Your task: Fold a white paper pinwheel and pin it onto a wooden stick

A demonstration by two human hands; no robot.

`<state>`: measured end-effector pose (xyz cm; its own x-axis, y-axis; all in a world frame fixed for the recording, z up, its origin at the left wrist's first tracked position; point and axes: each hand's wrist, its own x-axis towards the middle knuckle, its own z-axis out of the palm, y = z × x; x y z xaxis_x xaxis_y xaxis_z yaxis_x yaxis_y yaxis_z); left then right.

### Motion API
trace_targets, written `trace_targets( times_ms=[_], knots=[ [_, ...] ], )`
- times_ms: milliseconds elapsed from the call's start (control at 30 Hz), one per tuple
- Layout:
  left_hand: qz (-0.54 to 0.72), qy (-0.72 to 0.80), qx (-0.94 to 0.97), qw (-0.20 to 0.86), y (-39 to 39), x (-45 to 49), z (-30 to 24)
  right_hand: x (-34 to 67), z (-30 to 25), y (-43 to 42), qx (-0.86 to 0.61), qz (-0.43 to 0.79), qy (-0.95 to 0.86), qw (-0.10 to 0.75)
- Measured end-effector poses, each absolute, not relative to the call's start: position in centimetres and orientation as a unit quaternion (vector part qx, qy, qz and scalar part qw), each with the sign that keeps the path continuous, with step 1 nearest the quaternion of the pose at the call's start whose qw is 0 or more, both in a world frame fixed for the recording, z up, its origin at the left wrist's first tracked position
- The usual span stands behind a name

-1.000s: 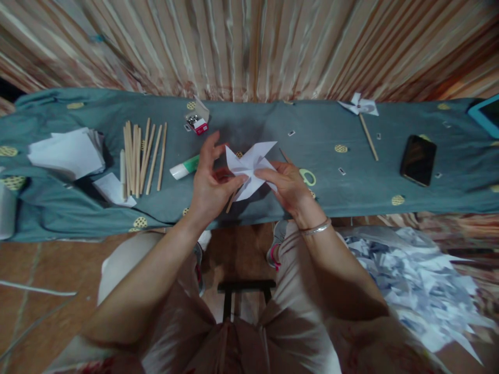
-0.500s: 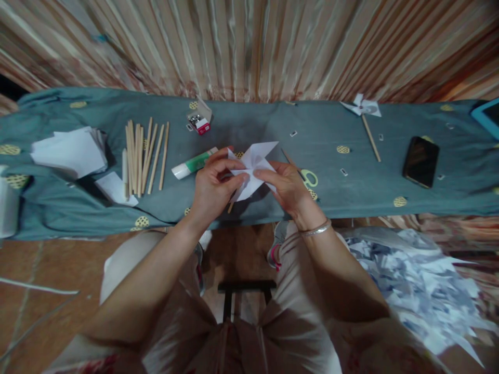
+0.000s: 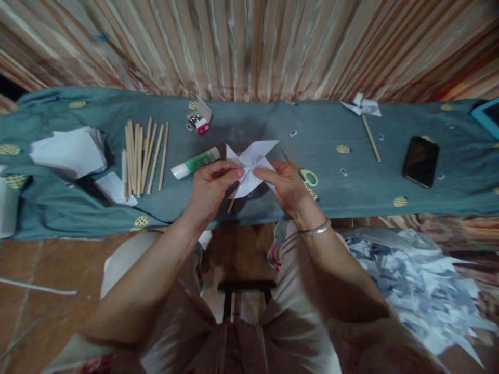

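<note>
A white paper pinwheel (image 3: 251, 165) with folded blades is held between my two hands, above the near part of the table. My left hand (image 3: 212, 184) pinches its left side between thumb and fingers. On the opposite side my right hand (image 3: 290, 187) grips it, thumb on top near the centre and the other fingers underneath. A wooden stick (image 3: 231, 205) pokes out below the paper; whether it is joined to the pinwheel I cannot tell. Just left of my left hand lies a green and white glue stick (image 3: 196, 163). Scissors with pale green handles (image 3: 310, 178) lie beside my right hand.
Wooden sticks (image 3: 140, 158) and stacked white paper (image 3: 70, 150) lie on the left. Behind the glue is a small open red-and-white box (image 3: 201, 124). Rightward are a pinwheel on a stick (image 3: 368, 122) and a phone (image 3: 421, 162). Paper scraps (image 3: 417, 280) fill a bag at lower right.
My left fingers have drawn down and in from the upper left blade, which now shows more fully. The right hand keeps its hold with hardly any movement.
</note>
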<state>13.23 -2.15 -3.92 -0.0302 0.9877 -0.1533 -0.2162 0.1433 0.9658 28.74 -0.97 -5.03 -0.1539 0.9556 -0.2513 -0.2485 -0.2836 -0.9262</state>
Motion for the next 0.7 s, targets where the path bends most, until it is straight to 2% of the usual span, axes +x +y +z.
trace_targets(
  times_ms=[167, 700],
  knots=[
    [0.513, 0.515, 0.426, 0.538, -2.19, 13.31, -3.99, 28.69, -5.07, -0.95, -0.468, 0.655, -0.387, 0.45],
    [0.517, 0.517, 0.452, 0.511, -1.89, 13.29, -4.35, 28.68, -5.11, -1.05, -0.468, 0.651, -0.405, 0.44]
  ],
)
